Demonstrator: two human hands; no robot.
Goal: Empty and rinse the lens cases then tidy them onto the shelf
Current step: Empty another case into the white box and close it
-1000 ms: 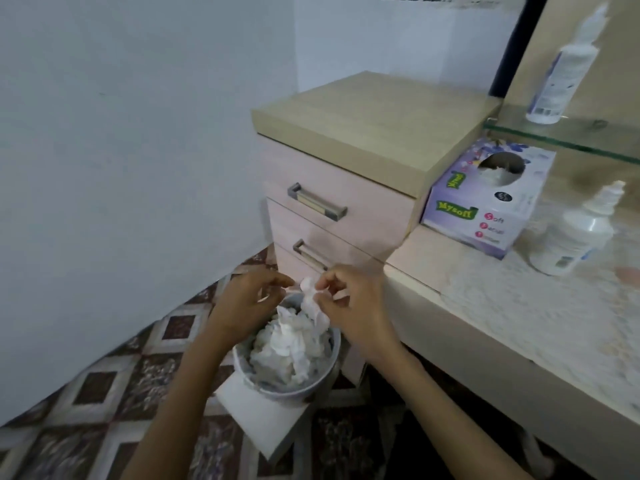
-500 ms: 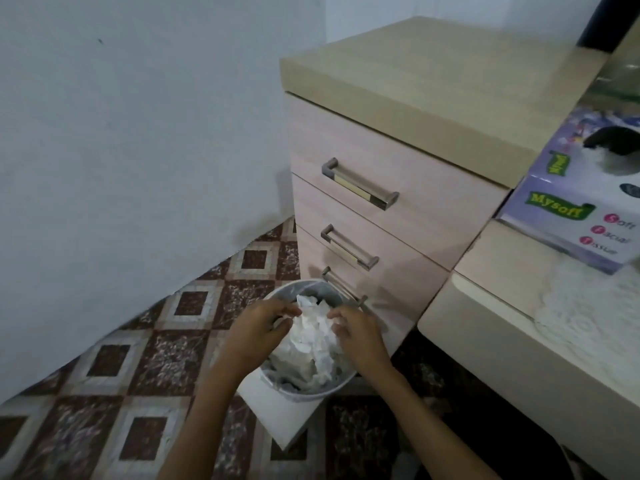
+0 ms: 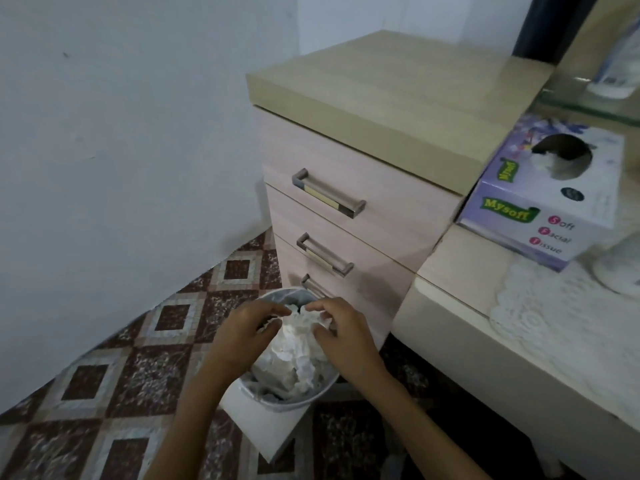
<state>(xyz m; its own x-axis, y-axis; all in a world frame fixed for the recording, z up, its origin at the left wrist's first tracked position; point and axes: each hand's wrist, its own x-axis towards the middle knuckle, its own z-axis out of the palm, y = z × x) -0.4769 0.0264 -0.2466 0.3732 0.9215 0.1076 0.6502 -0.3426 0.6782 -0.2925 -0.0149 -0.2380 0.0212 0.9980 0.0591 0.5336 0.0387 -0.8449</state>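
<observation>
Both hands at the bin, pushing used tissue down; lens cases not in view

Left hand (image 3: 247, 332) and right hand (image 3: 341, 332) curl over the crumpled tissue (image 3: 298, 344) heaped in the small round bin (image 3: 277, 398) at 6 o'clock; fingers bent loosely around the wad, touching it. Cannot tell if either hand really pinches it or just presses. Looks like a disposal step. To do it well: press from the top centre, palms flat, so the springy paper packs below the rim and doesn't rebound, and keep the light bin from tipping off the white sheet (image 3: 263, 424) under it. Bin has a thin wall with a grey liner. Tissue is soft, creased, possibly damp. Drawer unit (image 3: 346, 188) at 12 is smooth laminate with metal bar handles. Tissue box (image 3: 540, 202) at 2 is glossy card, on a counter with a lace mat (image 3: 554, 327). Floor is patterned tile
</observation>
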